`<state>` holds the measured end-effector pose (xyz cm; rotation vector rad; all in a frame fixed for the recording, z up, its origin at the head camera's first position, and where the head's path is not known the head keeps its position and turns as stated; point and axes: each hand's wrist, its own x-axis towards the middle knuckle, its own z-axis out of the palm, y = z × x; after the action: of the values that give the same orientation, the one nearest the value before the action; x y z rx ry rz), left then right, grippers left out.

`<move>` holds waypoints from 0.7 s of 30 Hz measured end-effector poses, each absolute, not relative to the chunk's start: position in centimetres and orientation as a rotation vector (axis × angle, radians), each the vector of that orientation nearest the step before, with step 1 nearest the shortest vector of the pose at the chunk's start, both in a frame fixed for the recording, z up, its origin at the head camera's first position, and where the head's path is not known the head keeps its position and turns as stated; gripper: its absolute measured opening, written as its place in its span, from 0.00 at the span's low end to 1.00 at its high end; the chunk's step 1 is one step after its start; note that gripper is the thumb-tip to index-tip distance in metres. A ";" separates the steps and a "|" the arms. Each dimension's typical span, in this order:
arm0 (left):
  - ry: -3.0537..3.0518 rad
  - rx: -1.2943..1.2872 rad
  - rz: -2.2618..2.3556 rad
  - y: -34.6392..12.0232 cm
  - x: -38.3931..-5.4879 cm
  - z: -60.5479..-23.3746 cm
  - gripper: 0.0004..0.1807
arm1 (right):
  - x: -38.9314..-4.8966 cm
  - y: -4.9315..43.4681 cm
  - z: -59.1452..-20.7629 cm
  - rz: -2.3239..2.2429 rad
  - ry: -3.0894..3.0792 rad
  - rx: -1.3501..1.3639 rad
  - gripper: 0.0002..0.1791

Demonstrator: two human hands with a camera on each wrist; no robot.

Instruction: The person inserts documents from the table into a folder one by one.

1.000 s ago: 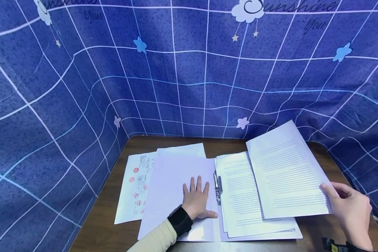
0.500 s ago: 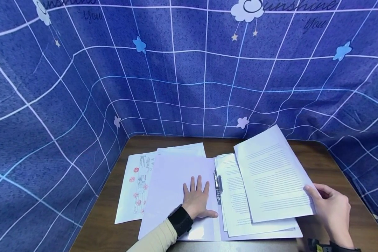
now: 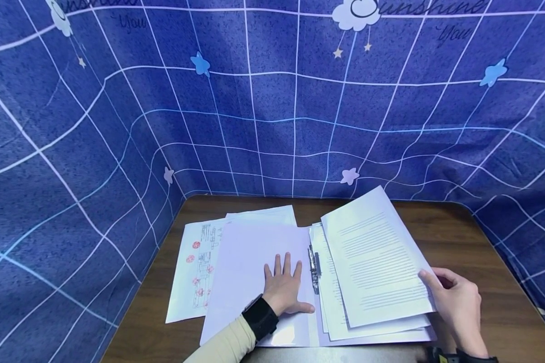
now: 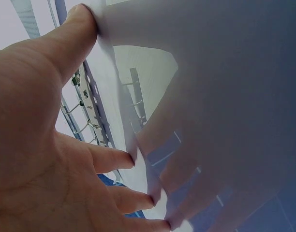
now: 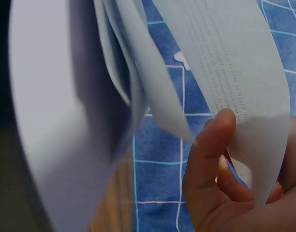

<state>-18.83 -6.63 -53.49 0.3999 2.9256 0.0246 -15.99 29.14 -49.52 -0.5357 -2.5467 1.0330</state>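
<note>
We are spreading the left hand (image 3: 282, 288) over the inside cover of an open lavender ring folder (image 3: 242, 262), its fingertips and thumb touching the glossy face; we are probably bracing the folder so that it lies flat and does not slide. With the right hand (image 3: 456, 295) we are pinching a printed sheet (image 3: 377, 267) by its lower right edge, thumb on top and fingers beneath, and the right wrist view is showing the paper bowing from that grip. Whether we are gripping one sheet or several, we cannot tell.

The sheet is extending leftward from the right hand, tilted above the folder's printed pages (image 3: 330, 297). We are holding it by its outer edge, it seems, to leave the opposite edge free towards the metal ring clip (image 3: 315, 269), which is standing between the two hands, just beside the left thumb. Whether the rings are passing through the pages, we cannot make out. Beyond the left hand, a red-stamped document (image 3: 195, 272) is lying partly under the cover on the surface (image 3: 141, 333), seemingly set aside.
</note>
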 end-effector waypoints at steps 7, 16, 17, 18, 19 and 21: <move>2.931 0.407 0.031 -6.6 -18.9 -53.5 0.67 | -15.9 28.2 -50.3 1.045 -2.550 -0.518 0.19; 2.940 0.402 0.021 -6.6 -19.0 -53.7 0.67 | -15.8 27.3 -51.1 1.058 -2.558 -0.525 0.18; 2.942 0.401 0.023 -6.6 -19.0 -53.7 0.67 | -15.8 27.2 -51.1 1.060 -2.560 -0.527 0.18; 2.941 0.400 0.022 -6.7 -18.9 -53.7 0.67 | -15.8 27.1 -51.2 1.059 -2.559 -0.523 0.18; 2.940 0.397 0.020 -6.7 -18.9 -53.7 0.67 | -15.8 27.1 -51.3 1.059 -2.558 -0.518 0.18; 2.941 0.394 0.022 -6.7 -18.8 -53.7 0.67 | -15.7 27.0 -51.4 1.058 -2.558 -0.513 0.18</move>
<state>-18.85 -6.69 -53.71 0.3944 2.9408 0.0217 -15.73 26.95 -51.43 -0.5125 -2.5582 1.0577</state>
